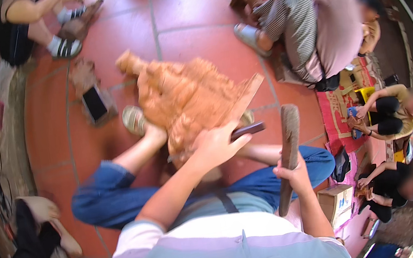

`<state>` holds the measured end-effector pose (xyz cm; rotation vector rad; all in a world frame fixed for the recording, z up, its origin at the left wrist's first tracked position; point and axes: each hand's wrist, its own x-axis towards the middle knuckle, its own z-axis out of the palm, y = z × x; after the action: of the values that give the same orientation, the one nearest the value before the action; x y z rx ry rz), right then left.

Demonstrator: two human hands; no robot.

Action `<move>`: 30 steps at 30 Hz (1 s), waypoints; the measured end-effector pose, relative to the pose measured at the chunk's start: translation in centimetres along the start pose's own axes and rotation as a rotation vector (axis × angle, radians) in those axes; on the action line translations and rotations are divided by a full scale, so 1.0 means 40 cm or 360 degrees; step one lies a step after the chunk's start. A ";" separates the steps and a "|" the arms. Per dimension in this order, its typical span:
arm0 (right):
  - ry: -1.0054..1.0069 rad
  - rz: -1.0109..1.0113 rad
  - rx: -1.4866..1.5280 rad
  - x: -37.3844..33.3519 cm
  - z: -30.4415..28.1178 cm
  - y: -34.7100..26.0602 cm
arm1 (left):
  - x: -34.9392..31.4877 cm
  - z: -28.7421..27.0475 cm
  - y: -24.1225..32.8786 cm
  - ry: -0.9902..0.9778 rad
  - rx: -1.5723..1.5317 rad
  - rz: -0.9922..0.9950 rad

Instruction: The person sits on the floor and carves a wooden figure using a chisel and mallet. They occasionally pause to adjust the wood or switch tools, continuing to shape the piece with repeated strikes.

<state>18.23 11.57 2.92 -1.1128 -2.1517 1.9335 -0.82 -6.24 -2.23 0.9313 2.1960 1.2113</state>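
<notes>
In front of me a carved figure of orange-brown wood (180, 93) lies tilted on the floor between my bare legs, its flat base toward the right. My left hand (212, 149) rests against its near end, fingers closed around a chisel (248, 130). The dark handle sticks out to the right past my thumb; the blade is mostly hidden by the hand. My right hand (293, 170) grips a long, worn wooden mallet (289, 143) around its lower part. The mallet is held upright, off to the right and apart from the carving and the chisel.
A phone (94, 104) lies on a rough wood piece (84, 78) on the tiled floor, left of the carving. One person (326, 20) crouches ahead on the right; others sit along the right side near a cardboard box (336, 203). Another person's sandalled feet (65, 46) are far left.
</notes>
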 end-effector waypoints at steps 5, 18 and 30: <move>0.0087 -0.0047 -0.0081 -0.005 -0.011 0.009 | 0.026 0.091 0.029 0.0362 -0.0301 0.0484; -0.0201 0.0160 0.0003 0.008 0.006 -0.010 | -0.034 -0.045 -0.055 0.0360 0.0169 -0.0035; -0.0239 0.0037 -0.0018 0.027 0.000 -0.034 | -0.062 -0.114 -0.084 -0.0297 -0.0186 -0.0628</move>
<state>16.81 12.20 3.66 -1.0302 -2.2346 2.0803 -3.36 -11.88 -2.63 0.5077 2.0133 1.0075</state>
